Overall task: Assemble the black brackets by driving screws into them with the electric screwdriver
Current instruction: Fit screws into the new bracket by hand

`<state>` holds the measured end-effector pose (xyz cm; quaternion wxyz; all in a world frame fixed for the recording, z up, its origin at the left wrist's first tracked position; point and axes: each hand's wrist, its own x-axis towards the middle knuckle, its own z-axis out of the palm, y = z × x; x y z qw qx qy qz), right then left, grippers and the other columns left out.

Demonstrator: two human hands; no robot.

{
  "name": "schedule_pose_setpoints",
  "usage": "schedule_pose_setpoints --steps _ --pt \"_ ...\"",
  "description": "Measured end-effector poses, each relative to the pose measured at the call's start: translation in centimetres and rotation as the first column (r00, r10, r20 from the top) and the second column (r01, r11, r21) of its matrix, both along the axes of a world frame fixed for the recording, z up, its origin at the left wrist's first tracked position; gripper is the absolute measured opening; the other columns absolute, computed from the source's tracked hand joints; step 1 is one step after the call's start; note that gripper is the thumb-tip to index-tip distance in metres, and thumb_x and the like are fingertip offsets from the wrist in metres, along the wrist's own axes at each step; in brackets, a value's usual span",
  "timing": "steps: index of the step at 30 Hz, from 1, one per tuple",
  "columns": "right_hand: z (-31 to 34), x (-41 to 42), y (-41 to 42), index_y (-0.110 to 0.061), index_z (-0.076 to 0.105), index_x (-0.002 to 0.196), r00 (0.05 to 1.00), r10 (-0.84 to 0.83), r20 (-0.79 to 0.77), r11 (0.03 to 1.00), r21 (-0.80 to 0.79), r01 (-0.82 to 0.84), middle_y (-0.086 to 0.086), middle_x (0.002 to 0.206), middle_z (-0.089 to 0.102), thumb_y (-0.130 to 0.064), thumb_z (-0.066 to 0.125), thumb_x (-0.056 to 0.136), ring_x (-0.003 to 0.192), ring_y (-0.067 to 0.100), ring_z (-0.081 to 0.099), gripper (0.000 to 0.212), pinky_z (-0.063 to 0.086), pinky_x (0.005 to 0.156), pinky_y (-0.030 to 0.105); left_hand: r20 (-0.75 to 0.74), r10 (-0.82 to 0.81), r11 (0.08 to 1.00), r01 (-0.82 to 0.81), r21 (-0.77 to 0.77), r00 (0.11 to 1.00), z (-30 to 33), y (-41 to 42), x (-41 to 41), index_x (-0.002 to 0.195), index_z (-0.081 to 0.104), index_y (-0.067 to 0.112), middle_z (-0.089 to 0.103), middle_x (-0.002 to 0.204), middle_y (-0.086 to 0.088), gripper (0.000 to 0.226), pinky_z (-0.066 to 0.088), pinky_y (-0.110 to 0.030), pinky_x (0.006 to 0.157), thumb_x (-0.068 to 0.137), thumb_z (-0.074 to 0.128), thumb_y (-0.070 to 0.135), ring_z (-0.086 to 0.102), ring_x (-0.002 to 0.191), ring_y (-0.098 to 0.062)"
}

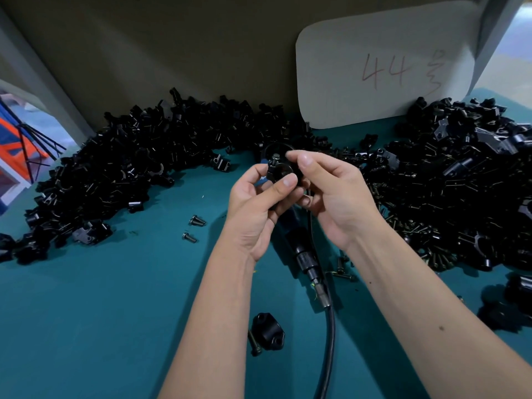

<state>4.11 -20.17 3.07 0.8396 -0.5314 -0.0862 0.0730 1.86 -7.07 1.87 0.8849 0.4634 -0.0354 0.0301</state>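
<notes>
**Both hands hold one bracket above the table**

The grip is two-handed: left hand [259, 197] and right hand [331, 194] pinch a black bracket [283, 171], a screw [275, 157] standing in its top. Beneath lies the green table [115, 312], heaped with bracket piles [138, 156]. The electric screwdriver [305, 254] lies under the wrists; a lone bracket [267, 331] sits nearer.

Both forearms are bare — no sleeve, no glove, no watch is worn. The left hand [260, 203] and the right hand [335, 194] have short, clean nails — no rings.
</notes>
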Motion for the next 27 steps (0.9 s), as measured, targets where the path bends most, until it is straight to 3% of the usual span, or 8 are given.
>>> schedule_pose_setpoints --steps 4,8,12,15,18,22,25,27 --pt "0.2 0.1 0.3 -0.023 0.073 0.073 0.994 -0.108 -0.031 0.994 0.002 0.109 0.002 0.078 0.067 -0.029 0.082 0.081 0.065 0.01 0.06 0.015 0.043 0.05 0.019 -0.005 -0.009 1.0 0.009 -0.01 1.0 -0.1 -0.6 0.0 0.105 0.059 0.005 0.076 0.084 -0.004 0.034 0.06 -0.022 0.074 0.076 0.076 0.006 0.075 0.079 -0.014" --pt "0.1 -0.2 0.3 -0.019 0.081 0.097 0.999 -0.04 -0.021 0.999 -0.023 0.039 0.021 0.105 0.073 -0.028 0.066 0.1 0.089 0.027 0.058 0.017 0.045 0.059 0.023 -0.001 0.009 1.0 -0.009 -0.012 1.0 0.0 -0.4 0.1 0.106 0.059 0.004 0.077 0.087 -0.007 0.036 0.06 -0.021 0.073 0.075 0.077 0.007 0.076 0.081 -0.016" --pt "0.4 -0.4 0.8 -0.014 0.074 0.084 0.986 -0.148 -0.072 0.989 0.009 0.149 0.013 0.089 0.073 -0.022 0.078 0.09 0.075 0.021 0.067 0.011 0.05 0.055 0.022 0.015 0.027 0.999 -0.028 0.022 1.0 -0.3 -0.8 -0.1 0.103 0.057 0.007 0.075 0.081 -0.004 0.026 0.061 -0.026 0.076 0.084 0.074 -0.001 0.075 0.079 -0.016" --pt "0.2 -0.2 0.7 -0.016 0.066 0.075 0.973 -0.174 -0.149 0.983 0.031 0.18 0.0 0.068 0.065 -0.021 0.081 0.088 0.057 0.01 0.06 0.02 0.048 0.052 0.021 0.019 0.108 0.988 -0.109 0.114 0.994 -0.5 -1.3 0.0 0.098 0.06 0.011 0.072 0.08 -0.007 0.026 0.062 -0.03 0.076 0.085 0.074 -0.007 0.075 0.078 -0.022" --pt "0.2 0.2 0.2 -0.02 0.059 0.07 0.971 -0.139 -0.194 0.988 0.046 0.151 -0.002 0.065 0.059 -0.023 0.082 0.086 0.053 0.007 0.052 0.028 0.047 0.052 0.022 0.05 0.117 0.981 -0.123 0.152 0.992 -0.6 -1.3 0.1 0.098 0.063 0.012 0.073 0.086 -0.009 0.022 0.062 -0.032 0.078 0.089 0.072 -0.005 0.074 0.081 -0.026" --pt "0.3 0.8 -0.2 -0.023 0.057 0.064 0.962 -0.111 -0.248 0.991 0.047 0.126 -0.004 0.066 0.053 -0.029 0.087 0.079 0.053 0.006 0.044 0.034 0.043 0.052 0.021 0.03 0.069 0.992 -0.072 0.099 0.997 -0.6 -1.0 0.2 0.102 0.062 0.009 0.076 0.089 -0.008 0.002 0.062 -0.031 0.077 0.101 0.062 0.007 0.076 0.082 -0.026" --pt "0.4 0.9 -0.6 -0.022 0.051 0.069 0.969 -0.055 -0.242 0.998 -0.004 0.056 0.007 0.079 0.057 -0.042 0.088 0.071 0.064 0.016 0.054 0.042 0.047 0.057 0.024 -0.001 0.063 0.994 -0.063 0.093 0.998 -0.6 -0.9 0.2 0.098 0.069 0.009 0.075 0.091 -0.01 0.007 0.062 -0.031 0.075 0.1 0.062 0.006 0.076 0.084 -0.026" --pt "0.3 1.0 -1.0 -0.019 0.054 0.074 0.989 -0.082 -0.12 0.989 -0.136 0.065 0.011 0.09 0.06 -0.052 0.085 0.077 0.081 0.022 0.059 0.045 0.049 0.064 0.029 -0.001 0.071 0.995 -0.07 0.077 0.998 -0.6 -0.9 0.2 0.093 0.075 0.013 0.075 0.093 -0.01 0.016 0.062 -0.032 0.076 0.098 0.064 0.003 0.075 0.088 -0.023"
